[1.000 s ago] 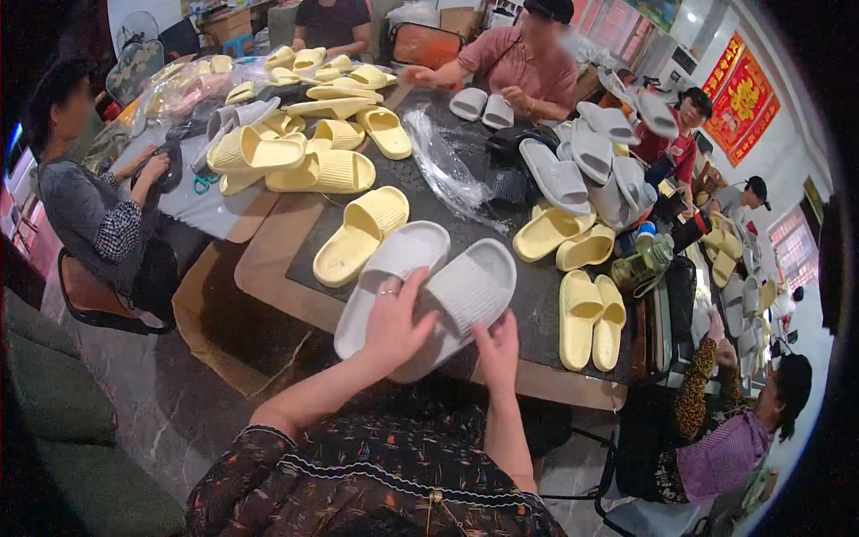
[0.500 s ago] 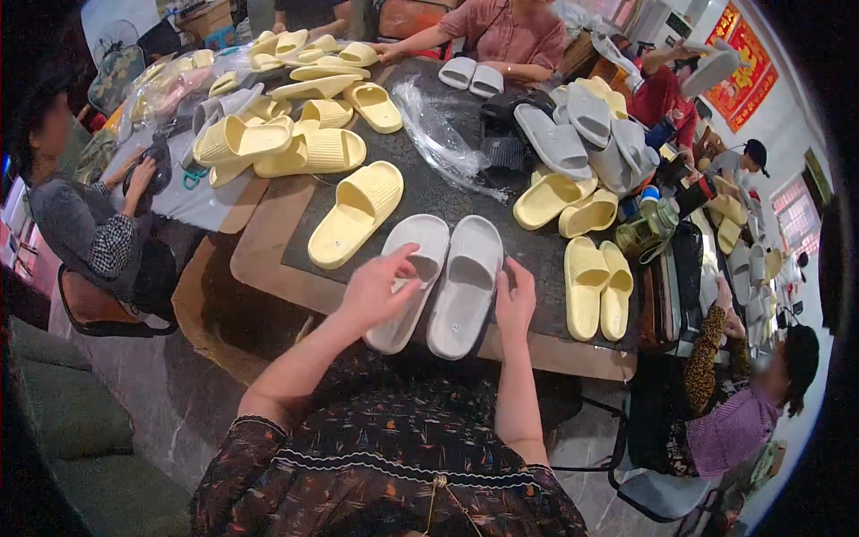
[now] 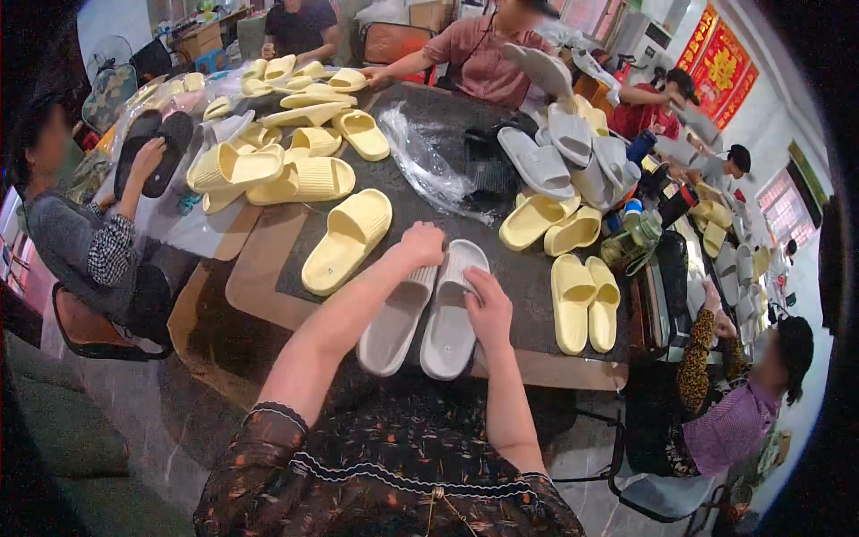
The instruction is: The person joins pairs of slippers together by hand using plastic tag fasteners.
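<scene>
Two pale grey slide slippers lie side by side, soles down, at the near edge of the dark table (image 3: 537,286). My left hand (image 3: 422,243) is closed over the toe end of the left grey slipper (image 3: 394,324). My right hand (image 3: 488,307) rests on the strap of the right grey slipper (image 3: 446,333), fingers curled on it. A single yellow slipper (image 3: 347,240) lies just left of my left hand. A pair of yellow slippers (image 3: 585,301) lies to the right of my right hand.
Several yellow slippers (image 3: 268,170) are piled at the far left, grey ones (image 3: 564,152) at the far right. A clear plastic bag (image 3: 429,166) lies mid-table. Other people sit around the table; one person's hand (image 3: 148,161) holds a black slipper at left.
My hands slid the two grey slippers together and up the table; my left hand moved from the heel side to the toe end. The view has tilted down and closer.
</scene>
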Tool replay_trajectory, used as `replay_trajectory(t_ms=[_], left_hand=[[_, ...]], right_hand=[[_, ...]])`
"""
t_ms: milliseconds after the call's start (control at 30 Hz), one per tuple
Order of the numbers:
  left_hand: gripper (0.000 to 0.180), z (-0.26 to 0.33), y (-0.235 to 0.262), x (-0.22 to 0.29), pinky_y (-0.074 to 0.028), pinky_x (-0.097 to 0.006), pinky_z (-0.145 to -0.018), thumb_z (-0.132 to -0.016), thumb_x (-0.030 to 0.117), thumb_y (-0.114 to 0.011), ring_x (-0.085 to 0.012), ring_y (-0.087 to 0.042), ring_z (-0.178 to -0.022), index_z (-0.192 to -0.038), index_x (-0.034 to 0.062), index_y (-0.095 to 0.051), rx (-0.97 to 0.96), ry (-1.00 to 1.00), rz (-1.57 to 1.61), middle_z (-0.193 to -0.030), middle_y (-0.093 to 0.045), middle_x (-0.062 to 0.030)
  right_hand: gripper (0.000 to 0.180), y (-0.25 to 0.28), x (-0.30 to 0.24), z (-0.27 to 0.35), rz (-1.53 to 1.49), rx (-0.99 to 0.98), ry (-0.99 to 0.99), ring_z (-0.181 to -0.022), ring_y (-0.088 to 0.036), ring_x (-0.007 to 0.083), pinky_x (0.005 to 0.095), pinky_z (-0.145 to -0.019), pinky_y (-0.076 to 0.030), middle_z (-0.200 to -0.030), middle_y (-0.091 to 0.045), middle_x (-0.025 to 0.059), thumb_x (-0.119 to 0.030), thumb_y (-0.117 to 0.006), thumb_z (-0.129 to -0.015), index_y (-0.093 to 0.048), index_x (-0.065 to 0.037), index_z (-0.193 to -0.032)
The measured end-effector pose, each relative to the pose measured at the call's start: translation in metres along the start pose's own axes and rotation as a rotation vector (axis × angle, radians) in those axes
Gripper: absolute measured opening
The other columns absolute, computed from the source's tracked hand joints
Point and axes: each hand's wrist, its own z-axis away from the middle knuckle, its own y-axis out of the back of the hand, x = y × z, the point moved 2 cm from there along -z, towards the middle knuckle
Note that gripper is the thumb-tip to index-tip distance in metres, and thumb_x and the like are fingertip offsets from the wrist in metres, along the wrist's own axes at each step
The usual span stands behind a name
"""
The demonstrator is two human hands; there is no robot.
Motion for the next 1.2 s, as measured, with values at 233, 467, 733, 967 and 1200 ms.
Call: replay_trajectory(t_ms=[233,467,733,967,1200], left_hand=[[0.017,0.014,-0.002,0.009,-0.05,-0.038,-0.08,-0.074,0.023,-0.068,-0.0274,-0.063,-0.087,-0.086,0.0112,-0.071,0.29,-0.055,0.43,-0.085,-0.065,-0.0109],[0.018,0.018,0.0,-0.001,-0.05,-0.028,-0.065,-0.081,0.019,-0.066,-0.0124,-0.063,-0.069,-0.089,0.0031,-0.068,0.415,0.015,1.116,-0.076,-0.068,-0.0066],[0.015,0.021,-0.001,0.0,-0.048,-0.024,-0.064,-0.081,0.015,-0.068,-0.0073,-0.058,-0.069,-0.088,0.0017,-0.066,0.396,0.064,1.143,-0.075,-0.065,-0.0013],[0.013,0.023,0.005,-0.007,-0.048,-0.023,-0.065,-0.08,0.012,-0.069,-0.0069,-0.059,-0.07,-0.086,0.0009,-0.068,0.32,0.014,1.311,-0.077,-0.067,-0.0023],[0.014,0.021,0.007,-0.002,-0.048,-0.023,-0.071,-0.082,0.012,-0.068,-0.007,-0.059,-0.076,-0.091,0.0006,-0.068,0.132,-0.015,1.376,-0.081,-0.066,-0.0016]], right_hand=[[0.033,0.019,-0.003,0.016,0.013,-0.015,0.053,-0.102,-0.062,0.025,0.0351,-0.086,-0.05,-0.114,-0.063,0.0075,-0.009,-0.066,-0.073,-0.065,-0.01,-0.106],[0.018,0.02,-0.005,-0.019,-0.185,-0.006,-0.139,-0.089,-0.065,0.0201,0.0295,-0.078,-0.049,-0.094,-0.067,0.0107,-0.017,-0.069,-0.079,-0.068,-0.003,-0.089],[0.024,-0.044,0.018,-0.071,-0.211,-0.053,-0.175,-0.078,-0.064,0.0164,0.0289,-0.073,-0.049,-0.083,-0.068,0.0091,-0.02,-0.066,-0.084,-0.067,0.0,-0.098],[0.015,-0.045,0.037,-0.069,-0.611,0.013,-0.35,-0.07,-0.057,0.0074,0.0224,-0.064,-0.047,-0.08,-0.065,0.0015,-0.013,-0.063,-0.087,-0.066,0.0,-0.093],[0.014,-0.045,0.036,-0.071,-0.656,-0.05,-0.357,-0.073,-0.056,0.0071,0.022,-0.069,-0.045,-0.081,-0.062,-0.0008,-0.014,-0.064,-0.087,-0.067,-0.002,-0.094]])
